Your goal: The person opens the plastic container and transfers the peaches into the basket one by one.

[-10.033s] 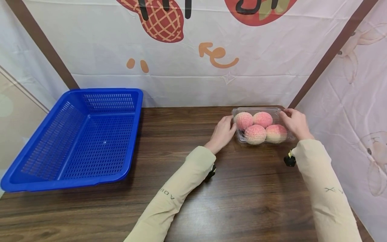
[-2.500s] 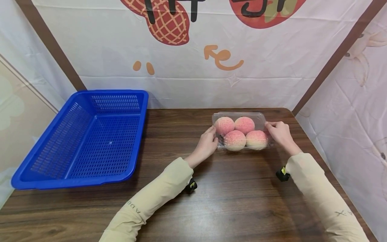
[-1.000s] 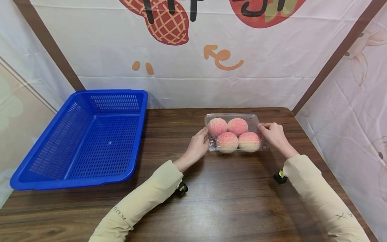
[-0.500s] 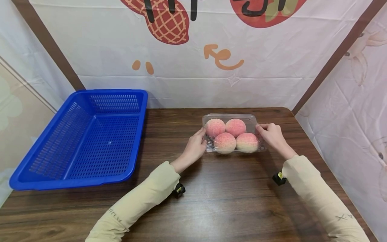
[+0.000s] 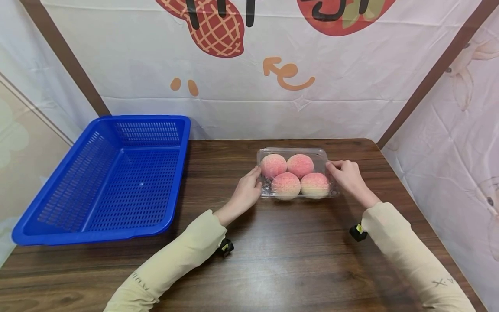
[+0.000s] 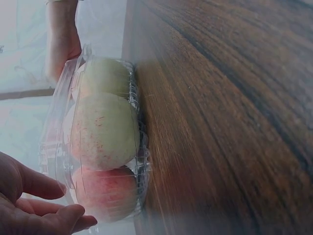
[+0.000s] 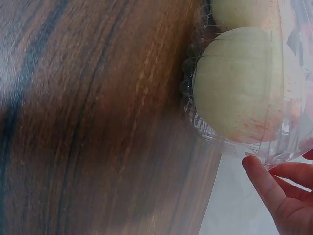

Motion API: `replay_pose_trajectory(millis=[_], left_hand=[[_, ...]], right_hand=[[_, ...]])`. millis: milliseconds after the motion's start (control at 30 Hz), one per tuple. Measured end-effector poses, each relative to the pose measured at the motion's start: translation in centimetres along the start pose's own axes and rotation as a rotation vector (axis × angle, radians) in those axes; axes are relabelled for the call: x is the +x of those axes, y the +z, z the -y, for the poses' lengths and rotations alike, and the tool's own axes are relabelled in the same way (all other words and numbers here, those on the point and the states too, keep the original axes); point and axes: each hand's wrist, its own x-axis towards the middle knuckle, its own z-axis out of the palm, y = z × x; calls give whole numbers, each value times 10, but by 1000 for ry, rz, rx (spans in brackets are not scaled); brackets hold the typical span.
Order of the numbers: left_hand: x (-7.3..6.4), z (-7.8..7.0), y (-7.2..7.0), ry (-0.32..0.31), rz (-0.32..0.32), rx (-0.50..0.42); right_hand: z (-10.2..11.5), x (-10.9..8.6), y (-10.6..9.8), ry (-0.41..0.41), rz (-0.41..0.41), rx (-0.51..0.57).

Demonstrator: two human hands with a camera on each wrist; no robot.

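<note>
A clear plastic clamshell box point(image 5: 293, 151) filled with several pink-and-cream peaches point(image 5: 300, 165) is on the wooden table near its back edge, lid closed. My left hand point(image 5: 245, 190) holds the box's left end, thumb and fingers at its rim in the left wrist view. At the opposite end, my right hand point(image 5: 347, 175) pinches the rim; in the right wrist view the thumb point(image 7: 264, 183) presses just below a peach point(image 7: 234, 83). Through the transparent wall, pale undersides of the peaches show close over the wood.
To the left stands a large blue slotted plastic basket point(image 5: 132, 190) with nothing in it. Behind the brown wooden table point(image 5: 296, 268) hangs a white printed cloth point(image 5: 234, 112), and another cloth point(image 5: 448, 143) borders the right side.
Both hands have carried the box of peaches leftward along the back of the table, from the far right corner, and slightly toward me. The basket has stayed in place.
</note>
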Motion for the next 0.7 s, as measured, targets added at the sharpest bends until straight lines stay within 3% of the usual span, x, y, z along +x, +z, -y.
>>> replay_pose_trajectory(millis=[700], left_hand=[[-9,9,-8,18,-9,37]], right_hand=[[10,-2,9,-46,7,-1]])
